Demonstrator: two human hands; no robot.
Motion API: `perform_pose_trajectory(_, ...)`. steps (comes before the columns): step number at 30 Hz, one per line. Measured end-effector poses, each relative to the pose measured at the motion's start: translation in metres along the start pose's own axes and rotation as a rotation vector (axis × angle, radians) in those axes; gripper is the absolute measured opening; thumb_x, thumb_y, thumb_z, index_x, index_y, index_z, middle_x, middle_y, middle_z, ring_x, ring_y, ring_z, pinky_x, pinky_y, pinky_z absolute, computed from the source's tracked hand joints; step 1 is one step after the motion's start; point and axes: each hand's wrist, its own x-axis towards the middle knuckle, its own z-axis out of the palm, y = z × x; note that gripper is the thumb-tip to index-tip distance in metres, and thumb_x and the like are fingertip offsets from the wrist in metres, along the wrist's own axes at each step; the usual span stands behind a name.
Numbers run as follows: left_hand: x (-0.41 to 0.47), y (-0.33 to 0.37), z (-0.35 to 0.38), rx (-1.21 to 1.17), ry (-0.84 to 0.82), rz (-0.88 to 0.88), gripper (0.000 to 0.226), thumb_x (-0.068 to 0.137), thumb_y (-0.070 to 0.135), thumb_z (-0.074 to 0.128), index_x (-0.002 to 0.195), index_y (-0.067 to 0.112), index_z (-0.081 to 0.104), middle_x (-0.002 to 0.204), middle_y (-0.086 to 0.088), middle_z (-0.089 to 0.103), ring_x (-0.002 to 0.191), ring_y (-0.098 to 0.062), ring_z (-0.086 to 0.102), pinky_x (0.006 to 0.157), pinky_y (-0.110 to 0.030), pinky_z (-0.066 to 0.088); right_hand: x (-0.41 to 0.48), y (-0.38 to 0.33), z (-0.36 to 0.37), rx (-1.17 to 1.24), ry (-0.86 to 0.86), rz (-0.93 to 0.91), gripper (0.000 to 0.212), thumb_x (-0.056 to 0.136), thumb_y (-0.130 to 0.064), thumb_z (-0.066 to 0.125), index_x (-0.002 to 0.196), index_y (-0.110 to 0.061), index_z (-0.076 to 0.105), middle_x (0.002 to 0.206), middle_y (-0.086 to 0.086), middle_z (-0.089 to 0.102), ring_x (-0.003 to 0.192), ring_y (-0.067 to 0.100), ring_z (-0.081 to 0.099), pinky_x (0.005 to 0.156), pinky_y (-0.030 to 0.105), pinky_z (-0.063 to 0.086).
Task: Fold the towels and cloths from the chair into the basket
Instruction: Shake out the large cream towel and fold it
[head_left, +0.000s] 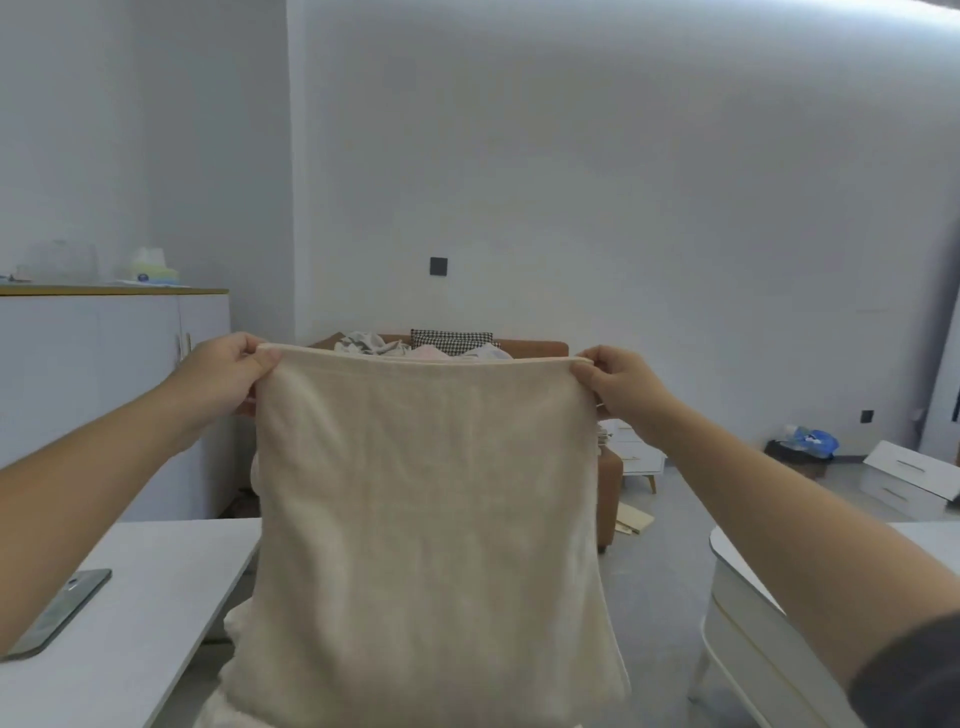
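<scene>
Beige towel (426, 493): held up at frame centre, hanging flat. Top corners are pinched by the left hand (228, 374) and right hand (618, 384), fingers curled around the hem. Remaining cloths (415, 349) are heaped on the chair (609, 483) behind. Risk: a skewed fold, if one corner slips.

**Hidden, cut off, blurred**

Chair (609, 488) is largely screened by the towel (426, 509) held between left hand (223, 374) and right hand (618, 384); only a strip of piled cloths (374, 344) is seen above the hands. Towel's lower end is cut off by the frame, well below both hands. Items (150, 267) on the cabinet (114, 364) beyond the left hand are too blurred to be named.
</scene>
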Motion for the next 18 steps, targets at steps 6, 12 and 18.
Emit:
perform_pose_trajectory(6, 0.020, -0.010, 0.008, 0.012, 0.077, 0.055, 0.018, 0.100, 0.024, 0.050, 0.105, 0.009, 0.057, 0.104, -0.014, 0.061, 0.091, -0.029, 0.058, 0.090, -0.052, 0.051, 0.017, 0.020, 0.021, 0.035, 0.073, -0.010, 0.008, 0.098, -0.017, 0.053, 0.093, -0.016, 0.060, 0.090, 0.008, 0.059, 0.082, 0.022, 0.057, 0.077, 0.049, 0.057)
perform_pose_trajectory(12, 0.003, -0.029, 0.005, -0.045, 0.023, 0.055, 0.016, 0.102, 0.024, 0.045, 0.101, 0.011, 0.055, 0.095, -0.006, 0.059, 0.092, -0.027, 0.058, 0.084, -0.043, 0.052, -0.002, 0.034, 0.024, 0.020, 0.031, -0.017, 0.009, 0.098, -0.021, 0.053, 0.094, -0.021, 0.061, 0.098, 0.006, 0.063, 0.094, 0.026, 0.064, 0.081, 0.047, 0.058)
perform_pose_trajectory(18, -0.056, -0.070, 0.002, -0.026, -0.066, -0.058, 0.020, 0.102, 0.025, 0.045, 0.088, 0.017, 0.057, 0.088, -0.010, 0.058, 0.079, -0.026, 0.056, 0.077, -0.042, 0.051, -0.072, 0.060, 0.027, 0.044, -0.091, 0.085, 0.010, 0.099, -0.022, 0.053, 0.094, -0.021, 0.062, 0.093, 0.005, 0.064, 0.083, 0.019, 0.063, 0.062, 0.028, 0.056)
